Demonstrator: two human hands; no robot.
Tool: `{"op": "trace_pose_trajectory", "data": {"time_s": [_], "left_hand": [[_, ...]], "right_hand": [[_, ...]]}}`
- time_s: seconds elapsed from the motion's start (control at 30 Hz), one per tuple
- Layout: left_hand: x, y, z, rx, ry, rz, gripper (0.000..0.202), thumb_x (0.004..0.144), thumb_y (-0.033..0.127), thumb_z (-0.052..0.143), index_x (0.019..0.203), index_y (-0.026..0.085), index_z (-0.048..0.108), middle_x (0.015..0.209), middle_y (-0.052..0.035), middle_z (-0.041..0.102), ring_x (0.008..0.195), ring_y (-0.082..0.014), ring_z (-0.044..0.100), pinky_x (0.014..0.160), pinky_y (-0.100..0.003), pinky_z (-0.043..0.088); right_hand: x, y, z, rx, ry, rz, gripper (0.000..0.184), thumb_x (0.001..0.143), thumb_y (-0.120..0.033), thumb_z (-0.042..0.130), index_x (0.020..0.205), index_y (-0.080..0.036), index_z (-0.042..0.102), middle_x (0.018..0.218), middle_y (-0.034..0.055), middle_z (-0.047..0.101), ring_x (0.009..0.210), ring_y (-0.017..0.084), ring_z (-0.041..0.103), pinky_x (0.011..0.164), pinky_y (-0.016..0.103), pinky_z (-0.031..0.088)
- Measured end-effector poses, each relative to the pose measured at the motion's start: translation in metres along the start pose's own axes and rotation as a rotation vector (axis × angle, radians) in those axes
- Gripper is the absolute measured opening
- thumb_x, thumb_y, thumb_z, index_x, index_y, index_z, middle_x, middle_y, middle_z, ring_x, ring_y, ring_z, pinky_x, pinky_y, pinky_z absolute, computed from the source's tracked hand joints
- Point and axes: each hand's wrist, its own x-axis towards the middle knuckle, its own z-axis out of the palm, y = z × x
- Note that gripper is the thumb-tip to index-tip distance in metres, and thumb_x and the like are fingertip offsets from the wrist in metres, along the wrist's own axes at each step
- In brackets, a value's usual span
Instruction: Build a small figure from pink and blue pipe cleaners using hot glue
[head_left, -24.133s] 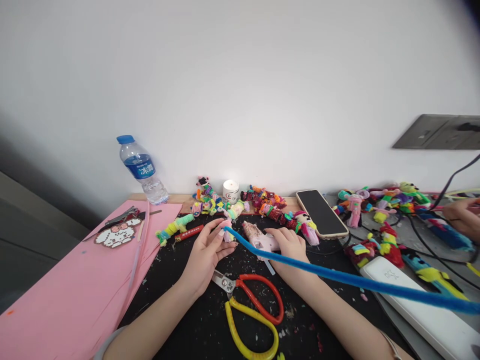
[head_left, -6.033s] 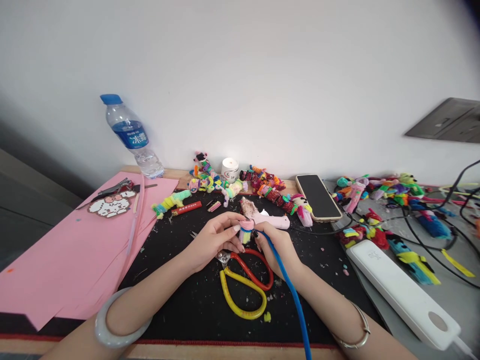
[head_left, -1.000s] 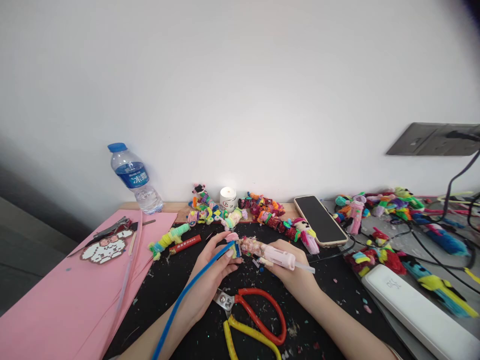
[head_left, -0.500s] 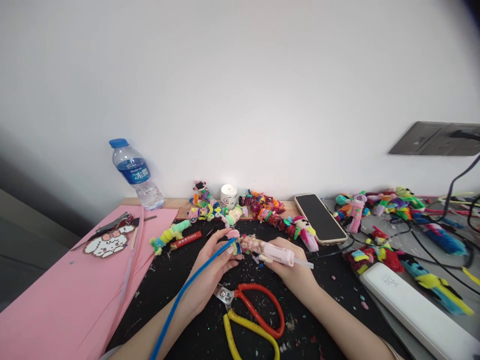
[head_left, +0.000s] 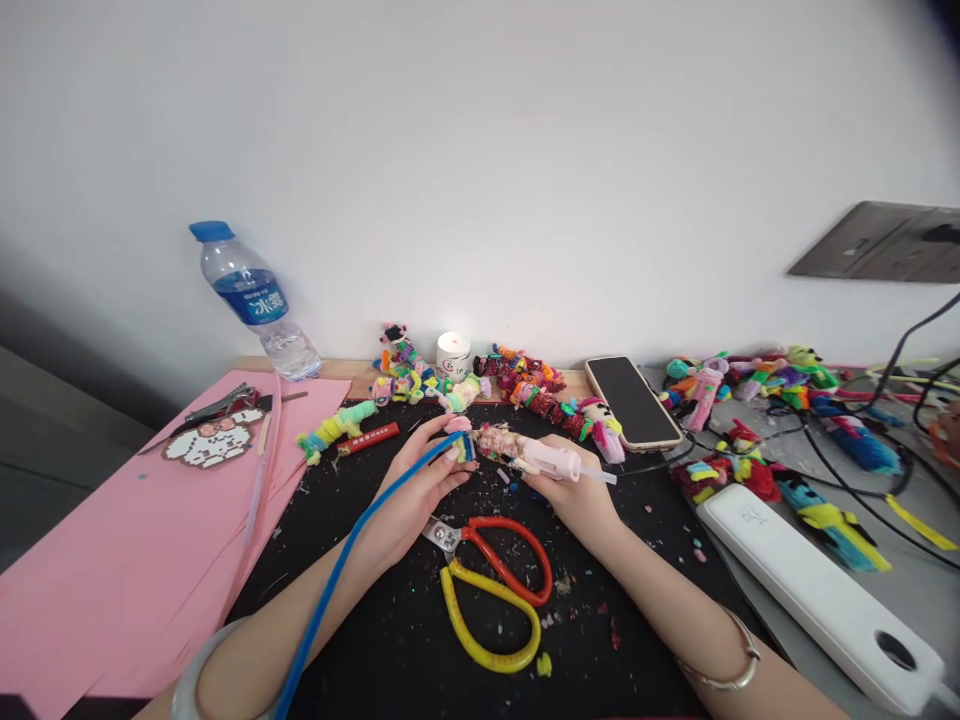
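My left hand [head_left: 416,490] is closed on a small fuzzy pipe-cleaner piece [head_left: 463,450] with pink, blue and yellow parts. From it a long blue pipe cleaner [head_left: 337,570] trails down over my left forearm. In my right hand [head_left: 581,495] is a pale pink hot glue gun [head_left: 551,458], a clear glue stick [head_left: 600,474] poking out of its back. Its crusted nozzle end [head_left: 499,440] points left, close beside the piece; whether they touch I cannot tell. Below the hands, scissors [head_left: 546,565] with red and yellow handles lie on the black mat [head_left: 397,620].
Several pipe-cleaner figures [head_left: 551,405] line the wall around a white roll [head_left: 454,357]. A phone [head_left: 634,400] lies behind my right hand. At right are a white power bank [head_left: 810,590] and black cables. Pink sheets [head_left: 127,560] and a leaning water bottle [head_left: 255,300] are at left.
The camera view has tilted down, so everything sits higher in the picture and more of both forearms shows. Both hands keep their hold, the glue gun's nozzle still beside the piece.
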Motion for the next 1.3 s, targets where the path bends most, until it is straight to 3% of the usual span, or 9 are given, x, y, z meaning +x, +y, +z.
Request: {"op": "trace_pose_trajectory", "data": {"time_s": [0.73, 1.1, 1.3], "left_hand": [[0.0002, 0.0003, 0.0004, 0.001, -0.054, -0.027, 0.04, 0.081, 0.022, 0.064, 0.119, 0.027, 0.054, 0.104, -0.0027, 0.064, 0.082, -0.0123, 0.064, 0.08, -0.025, 0.049], [0.0031, -0.0027, -0.0028, -0.038, -0.028, -0.001, 0.041, 0.081, 0.02, 0.064, 0.12, 0.029, 0.055, 0.103, -0.0024, 0.064, 0.082, -0.0125, 0.065, 0.079, -0.025, 0.051], [0.0043, -0.0037, -0.0038, -0.059, -0.028, -0.005, 0.044, 0.08, 0.019, 0.065, 0.122, 0.027, 0.053, 0.093, -0.0028, 0.066, 0.08, -0.0122, 0.064, 0.076, -0.023, 0.052]], "right_hand": [[0.0003, 0.0003, 0.0003, 0.014, -0.014, -0.014, 0.018, 0.074, -0.028, 0.067, 0.065, -0.018, 0.055, 0.063, 0.0003, 0.058, 0.056, 0.014, 0.052, 0.053, 0.026, 0.042], [0.0002, 0.0032, 0.0008, -0.001, 0.021, -0.001, 0.018, 0.073, -0.026, 0.067, 0.063, -0.019, 0.053, 0.061, -0.0004, 0.058, 0.055, 0.015, 0.053, 0.052, 0.026, 0.042], [0.0004, 0.0043, 0.0009, 0.004, 0.019, 0.0, 0.015, 0.073, -0.028, 0.068, 0.068, -0.018, 0.057, 0.066, 0.0019, 0.063, 0.058, 0.016, 0.056, 0.055, 0.027, 0.044]]}}
